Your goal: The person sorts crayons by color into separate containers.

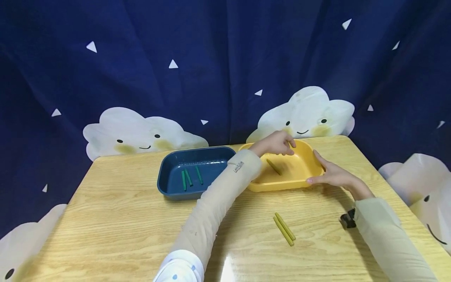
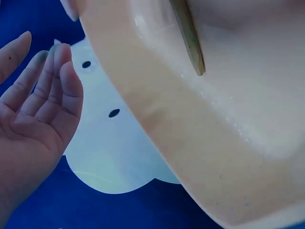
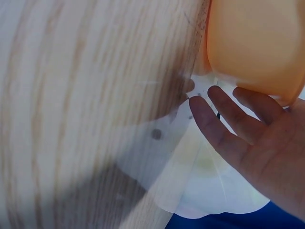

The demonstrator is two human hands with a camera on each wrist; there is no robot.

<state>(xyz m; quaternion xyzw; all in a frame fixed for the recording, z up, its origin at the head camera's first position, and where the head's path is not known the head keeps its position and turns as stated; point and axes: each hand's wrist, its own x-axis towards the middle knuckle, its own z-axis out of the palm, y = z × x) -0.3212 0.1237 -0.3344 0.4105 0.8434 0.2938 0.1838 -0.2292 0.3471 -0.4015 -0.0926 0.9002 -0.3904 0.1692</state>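
My left hand hovers over the back of a yellow tray, its fingers loosely bent and nothing between them. A dull yellow stick lies in that tray below the hand; the left wrist view shows the stick from close up. At the tray's right end, my right hand touches the rim with spread fingers. In the right wrist view, its straight fingers lie along the tray's outer wall; the thumb is hidden there.
Two yellow sticks lie side by side on the wooden table, in front of the yellow tray. Left of it stands a blue tray with several green sticks. A dark blue curtain hangs behind the table.
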